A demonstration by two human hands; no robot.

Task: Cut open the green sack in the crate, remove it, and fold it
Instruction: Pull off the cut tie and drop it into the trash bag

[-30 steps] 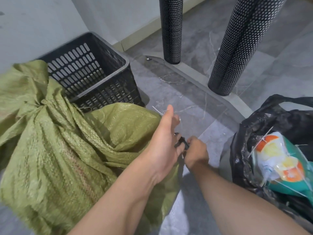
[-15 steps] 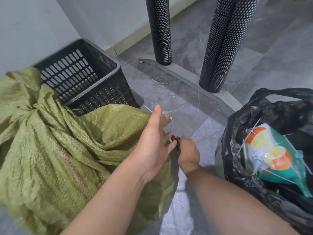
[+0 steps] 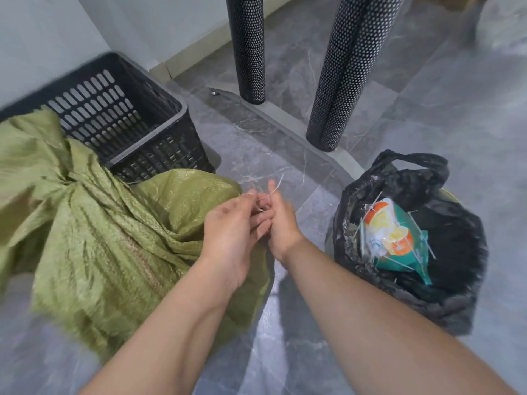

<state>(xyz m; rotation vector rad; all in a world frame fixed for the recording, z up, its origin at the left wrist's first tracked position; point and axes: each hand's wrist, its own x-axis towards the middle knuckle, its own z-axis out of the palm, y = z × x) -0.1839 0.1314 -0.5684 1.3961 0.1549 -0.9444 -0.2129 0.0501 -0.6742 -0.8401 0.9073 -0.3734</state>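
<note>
Gone from view: scissors; both hands (image 3: 256, 220) now pinch blurred string (image 3: 275, 186).

The green sack (image 3: 94, 223) runs off the left edge, blurred.

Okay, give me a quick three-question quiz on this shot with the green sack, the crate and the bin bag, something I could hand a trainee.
1. True or false: the green sack lies fully inside the black crate.
2. Multiple choice: what sits inside the black bin bag? A. a folded sack B. an orange and teal packet C. scissors
3. Fill in: the left hand and right hand meet at the sack's edge, pinching pale ____.

Key
1. False; it is bunched on the floor beside the crate.
2. B, the packet, with pale strands on it.
3. Strands, thin and string-like.
</note>
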